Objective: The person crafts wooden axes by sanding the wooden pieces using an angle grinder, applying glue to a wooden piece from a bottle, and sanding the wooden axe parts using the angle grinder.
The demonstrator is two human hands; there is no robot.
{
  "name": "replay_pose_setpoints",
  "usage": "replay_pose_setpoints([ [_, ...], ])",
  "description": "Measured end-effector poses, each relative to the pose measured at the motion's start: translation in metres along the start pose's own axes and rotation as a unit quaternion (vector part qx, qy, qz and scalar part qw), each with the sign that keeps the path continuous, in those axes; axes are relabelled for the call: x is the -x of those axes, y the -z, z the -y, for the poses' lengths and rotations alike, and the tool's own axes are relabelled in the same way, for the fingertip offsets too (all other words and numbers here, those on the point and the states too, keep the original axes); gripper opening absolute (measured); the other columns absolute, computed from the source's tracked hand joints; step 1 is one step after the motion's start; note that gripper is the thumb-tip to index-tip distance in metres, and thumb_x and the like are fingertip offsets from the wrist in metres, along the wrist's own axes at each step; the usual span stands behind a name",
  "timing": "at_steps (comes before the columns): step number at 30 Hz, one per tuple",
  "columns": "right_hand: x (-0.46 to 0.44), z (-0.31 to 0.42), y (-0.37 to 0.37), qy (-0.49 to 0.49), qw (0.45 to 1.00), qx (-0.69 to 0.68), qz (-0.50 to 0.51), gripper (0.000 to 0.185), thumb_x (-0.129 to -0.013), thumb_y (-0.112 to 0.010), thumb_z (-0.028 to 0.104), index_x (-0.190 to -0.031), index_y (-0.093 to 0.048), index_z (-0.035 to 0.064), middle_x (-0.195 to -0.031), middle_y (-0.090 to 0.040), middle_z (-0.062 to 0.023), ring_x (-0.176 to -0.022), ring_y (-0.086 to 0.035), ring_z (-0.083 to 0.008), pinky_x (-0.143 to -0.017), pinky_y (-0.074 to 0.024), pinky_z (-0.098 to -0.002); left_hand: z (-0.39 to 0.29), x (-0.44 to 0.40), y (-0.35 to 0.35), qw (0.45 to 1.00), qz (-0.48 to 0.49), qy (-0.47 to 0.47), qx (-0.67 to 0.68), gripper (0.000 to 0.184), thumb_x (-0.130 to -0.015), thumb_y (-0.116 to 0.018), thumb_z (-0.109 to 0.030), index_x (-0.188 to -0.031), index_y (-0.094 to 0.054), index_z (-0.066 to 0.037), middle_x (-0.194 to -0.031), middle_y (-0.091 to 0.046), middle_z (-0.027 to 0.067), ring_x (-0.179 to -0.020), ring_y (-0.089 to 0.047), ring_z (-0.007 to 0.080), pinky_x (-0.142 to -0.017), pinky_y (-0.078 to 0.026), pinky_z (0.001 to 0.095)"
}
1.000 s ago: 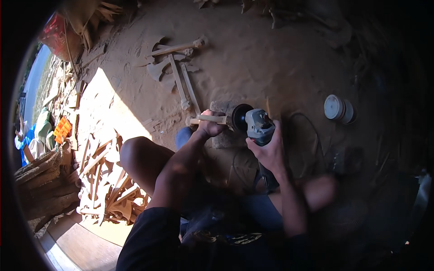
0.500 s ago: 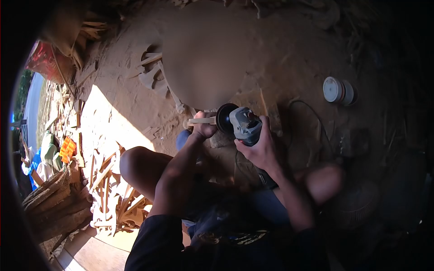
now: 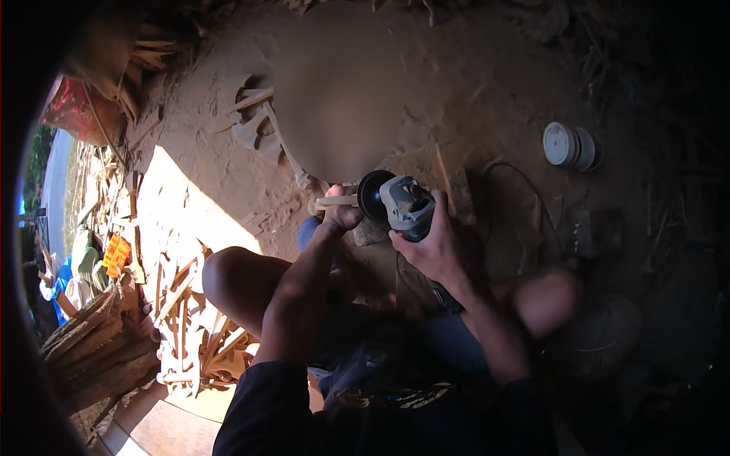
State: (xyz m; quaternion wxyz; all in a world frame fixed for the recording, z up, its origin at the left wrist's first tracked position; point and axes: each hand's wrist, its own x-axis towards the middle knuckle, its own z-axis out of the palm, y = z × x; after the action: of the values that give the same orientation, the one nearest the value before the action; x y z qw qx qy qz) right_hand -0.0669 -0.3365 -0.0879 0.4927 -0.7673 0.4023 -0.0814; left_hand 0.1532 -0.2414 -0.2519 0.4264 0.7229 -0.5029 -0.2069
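Note:
My right hand (image 3: 432,242) is wrapped round an angle grinder (image 3: 407,204) with a grey head. Its round black disc (image 3: 372,196) faces left, toward my other hand. My left hand (image 3: 344,213) is closed on a pale wooden piece (image 3: 334,201), whose right end meets the disc or lies right against it; exact contact I cannot make out. Below and beside the disc, a wooden block (image 3: 371,232) sits on the ground, partly hidden by my hands.
Carved wooden pieces (image 3: 262,133) lie on the dusty ground ahead. More pale pieces (image 3: 201,342) are heaped at my left knee. A white tub (image 3: 560,144) stands to the right, near a dark cable (image 3: 532,190). A blurred patch covers the upper middle.
The grinder and my right hand have shifted slightly left. My left hand and the wooden piece stay almost in place, with the disc still at the wood's end.

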Motion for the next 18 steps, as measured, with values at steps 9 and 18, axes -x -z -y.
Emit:
replay_pose_setpoints([
  [9, 0.0, 0.002, 0.0, 0.014, 0.997, -0.057, -0.047, 0.082, -0.075, -0.083, 0.02, -0.137, -0.034, -0.0018, -0.117, -0.06, -0.0244, -0.108, -0.064, -0.0324, -0.093, -0.0501, -0.0419, -0.005, -0.001, 0.002, 1.0, 0.004, 0.007, -0.027, 0.023, -0.074, -0.074, -0.032, -0.077, -0.07, -0.009, -0.07, -0.066, 0.0185, -0.065, -0.065, 0.0404, -0.057, -0.051, 0.045],
  [18, 0.002, -0.012, -0.009, 0.025, 0.992, -0.088, -0.088, 0.085, -0.075, -0.083, 0.019, -0.139, -0.032, -0.0032, -0.121, -0.057, -0.0237, -0.11, -0.061, -0.0303, -0.095, -0.0491, -0.0417, -0.001, -0.003, 0.005, 0.998, 0.016, 0.006, -0.066, 0.025, -0.071, -0.075, -0.033, -0.078, -0.069, -0.009, -0.069, -0.065, 0.0187, -0.065, -0.065, 0.0411, -0.057, -0.05, 0.0459],
])
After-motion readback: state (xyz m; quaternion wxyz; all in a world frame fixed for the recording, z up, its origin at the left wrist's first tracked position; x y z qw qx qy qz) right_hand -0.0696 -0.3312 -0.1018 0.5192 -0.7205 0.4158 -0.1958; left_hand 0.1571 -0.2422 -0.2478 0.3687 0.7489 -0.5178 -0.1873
